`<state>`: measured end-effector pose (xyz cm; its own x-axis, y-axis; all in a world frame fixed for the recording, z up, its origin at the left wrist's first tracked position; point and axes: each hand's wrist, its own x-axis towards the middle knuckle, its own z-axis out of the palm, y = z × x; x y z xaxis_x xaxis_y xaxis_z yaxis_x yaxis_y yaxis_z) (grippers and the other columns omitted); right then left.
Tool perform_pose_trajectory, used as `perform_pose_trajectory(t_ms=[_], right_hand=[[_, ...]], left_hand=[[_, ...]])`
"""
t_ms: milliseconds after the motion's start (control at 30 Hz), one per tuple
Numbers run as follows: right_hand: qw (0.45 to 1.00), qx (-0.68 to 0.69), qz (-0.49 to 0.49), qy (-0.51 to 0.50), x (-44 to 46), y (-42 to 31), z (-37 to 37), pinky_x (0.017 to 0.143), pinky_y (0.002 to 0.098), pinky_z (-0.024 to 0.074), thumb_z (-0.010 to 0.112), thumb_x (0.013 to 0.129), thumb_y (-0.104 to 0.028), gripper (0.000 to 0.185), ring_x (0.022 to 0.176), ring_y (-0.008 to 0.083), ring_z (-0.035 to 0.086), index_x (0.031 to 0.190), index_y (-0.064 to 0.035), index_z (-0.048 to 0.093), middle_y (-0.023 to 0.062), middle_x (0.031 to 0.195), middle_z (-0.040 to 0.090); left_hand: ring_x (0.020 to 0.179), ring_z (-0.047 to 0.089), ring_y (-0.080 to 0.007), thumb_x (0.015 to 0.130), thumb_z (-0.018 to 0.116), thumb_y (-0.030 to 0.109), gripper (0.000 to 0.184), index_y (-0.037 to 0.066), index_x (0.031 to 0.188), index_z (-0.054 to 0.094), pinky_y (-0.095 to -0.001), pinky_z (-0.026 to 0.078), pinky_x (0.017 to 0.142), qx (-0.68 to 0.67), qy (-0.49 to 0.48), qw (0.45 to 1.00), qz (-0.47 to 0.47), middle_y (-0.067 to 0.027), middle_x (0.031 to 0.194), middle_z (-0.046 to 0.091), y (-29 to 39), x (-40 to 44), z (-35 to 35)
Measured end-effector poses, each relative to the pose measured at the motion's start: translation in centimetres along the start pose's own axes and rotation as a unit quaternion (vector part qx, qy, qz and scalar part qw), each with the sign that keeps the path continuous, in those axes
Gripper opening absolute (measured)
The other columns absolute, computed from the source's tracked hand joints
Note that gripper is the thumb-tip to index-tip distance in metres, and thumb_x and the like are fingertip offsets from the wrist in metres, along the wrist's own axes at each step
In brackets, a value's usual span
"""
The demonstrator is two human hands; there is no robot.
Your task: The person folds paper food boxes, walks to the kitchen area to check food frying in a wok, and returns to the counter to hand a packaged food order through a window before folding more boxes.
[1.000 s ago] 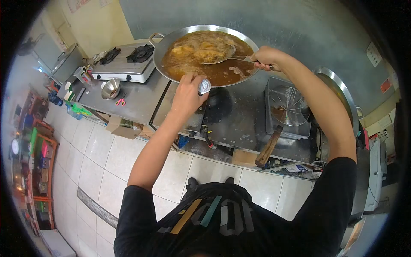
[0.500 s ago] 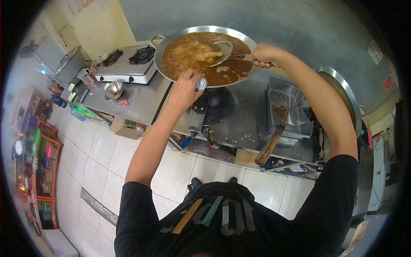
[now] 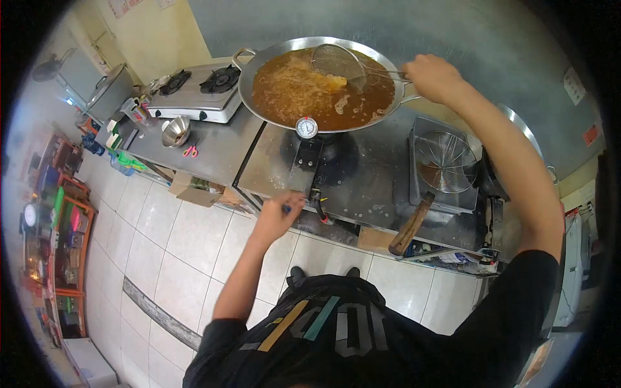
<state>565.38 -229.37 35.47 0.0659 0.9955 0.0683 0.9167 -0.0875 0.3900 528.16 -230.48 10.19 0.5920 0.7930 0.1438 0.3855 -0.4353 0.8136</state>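
Observation:
A wide metal wok point(image 3: 278, 118) holds bubbling brown oil with yellow frying food point(image 3: 331, 83) in it. My right hand point(image 3: 435, 76) is closed around the handle of a wire mesh skimmer point(image 3: 339, 63). Its mesh bowl is tilted up over the oil, just behind the food. A round dial thermometer point(image 3: 306, 127) sits at the wok's near rim. My left hand point(image 3: 279, 216) is down at the front edge of the steel counter, by the burner's control. Its fingers are curled around a small dark knob point(image 3: 286, 209), mostly hidden by them.
Right of the wok, a wire strainer point(image 3: 446, 161) with a wooden handle rests on a metal tray point(image 3: 417, 194). A second large pan stands beyond my right arm. At left are a two-burner gas stove point(image 3: 194, 97), a steel bowl point(image 3: 176, 132) and pink scissors point(image 3: 190, 151).
My left hand has left the thermometer at the wok's rim and dropped to the counter's front edge. The skimmer has risen and tilted, coming away from the food.

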Motion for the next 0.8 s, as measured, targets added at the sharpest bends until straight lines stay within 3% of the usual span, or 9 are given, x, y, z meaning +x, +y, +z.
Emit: perform_pose_trajectory(t_ms=[33,100,200,300,400,467,533,600,800], right_hand=[[0.998,-0.037,-0.027,0.047,-0.6,0.9,0.2,0.077,0.0433,0.0543,0.057,0.083,-0.007,0.022,0.093,0.0324,0.067,0.101,-0.0062,0.069,0.0155,0.093,0.069],[0.991,-0.073,-0.061,0.092,-2.0,1.4,-0.5,0.075,0.0438,0.0543,0.055,0.084,-0.007,0.023,0.09,0.0323,0.067,0.103,-0.0069,0.069,0.0154,0.091,0.069],[0.986,-0.122,-0.054,0.104,-4.9,1.6,-2.5,0.072,0.0445,0.0541,0.052,0.086,-0.007,0.029,0.084,0.0321,0.067,0.111,-0.0098,0.066,0.0148,0.088,0.068],[0.98,-0.162,-0.039,0.112,-6.4,2.2,-2.7,0.071,0.0443,0.0535,0.05,0.086,-0.007,0.036,0.082,0.0315,0.067,0.119,-0.0116,0.063,0.0149,0.086,0.068],[0.992,-0.112,0.05,0.012,-7.3,2.0,-2.6,0.076,0.0442,0.0526,0.051,0.088,-0.01,0.035,0.09,0.0333,0.065,0.121,-0.0107,0.063,0.0169,0.092,0.068],[0.993,0.011,0.107,0.054,-8.1,1.8,-1.1,0.078,0.0445,0.0521,0.052,0.091,-0.014,0.03,0.09,0.0372,0.064,0.117,-0.008,0.064,0.0187,0.094,0.068],[0.985,0.087,0.107,0.108,-8.0,2.8,4.0,0.077,0.0448,0.0521,0.052,0.091,-0.017,0.03,0.087,0.0399,0.064,0.117,-0.0075,0.065,0.0196,0.093,0.068],[0.967,0.159,0.108,0.167,-7.5,3.4,6.0,0.077,0.0451,0.0521,0.053,0.092,-0.02,0.03,0.084,0.0425,0.064,0.116,-0.007,0.065,0.0205,0.092,0.068],[0.837,0.491,0.241,-0.01,-5.7,2.4,7.4,0.049,0.0335,0.046,0.051,0.092,-0.019,0.025,0.052,0.0204,0.059,0.097,0.0004,0.066,0.0115,0.067,0.062]], left_hand=[[0.082,0.067,-0.0196,0.089,0.062,0.014,0.021,0.001,0.105,0.066,-0.0318,0.052,0.07,-0.012,-0.008,1.0,0.024,-0.0121,0.09,0.07,-4.5,-1.3,1.6],[0.079,0.068,-0.0239,0.09,0.063,0.018,0.025,-0.002,0.104,0.067,-0.0346,0.052,0.072,-0.008,-0.103,0.989,-0.102,-0.0194,0.098,0.069,-9.4,-4.5,3.4],[0.082,0.068,-0.0222,0.091,0.06,0.019,0.028,-0.002,0.108,0.066,-0.0333,0.054,0.071,-0.054,-0.187,0.961,-0.195,-0.017,0.097,0.07,-13.4,-7.2,5.0],[0.085,0.068,-0.0198,0.093,0.057,0.021,0.031,0.0,0.116,0.063,-0.0331,0.055,0.072,-0.225,-0.138,0.918,-0.296,-0.0125,0.101,0.07,-15.6,-7.5,6.3],[0.088,0.067,-0.0187,0.095,0.053,0.02,0.032,0.001,0.12,0.061,-0.0325,0.055,0.072,-0.317,-0.056,0.885,-0.337,-0.009,0.105,0.068,-16.2,-5.8,7.4],[0.089,0.067,-0.0193,0.097,0.05,0.022,0.033,0.001,0.122,0.057,-0.0328,0.055,0.074,-0.366,-0.039,0.864,-0.343,-0.009,0.106,0.067,-15.9,-4.0,8.0],[0.09,0.067,-0.0205,0.099,0.048,0.026,0.035,0.002,0.123,0.055,-0.0332,0.056,0.076,-0.5,0.024,0.783,-0.369,-0.0088,0.108,0.066,-15.0,-2.3,8.1],[0.093,0.066,-0.021,0.099,0.047,0.03,0.038,0.003,0.126,0.052,-0.0341,0.055,0.078,-0.498,0.021,0.782,-0.373,-0.0087,0.111,0.065,-15.3,-1.4,8.8],[0.101,0.065,-0.0231,0.1,0.047,0.031,0.037,0.004,0.125,0.05,-0.0368,0.054,0.085,-0.547,0.016,0.74,-0.391,-0.0104,0.116,0.063,-16.3,-1.3,9.7]])
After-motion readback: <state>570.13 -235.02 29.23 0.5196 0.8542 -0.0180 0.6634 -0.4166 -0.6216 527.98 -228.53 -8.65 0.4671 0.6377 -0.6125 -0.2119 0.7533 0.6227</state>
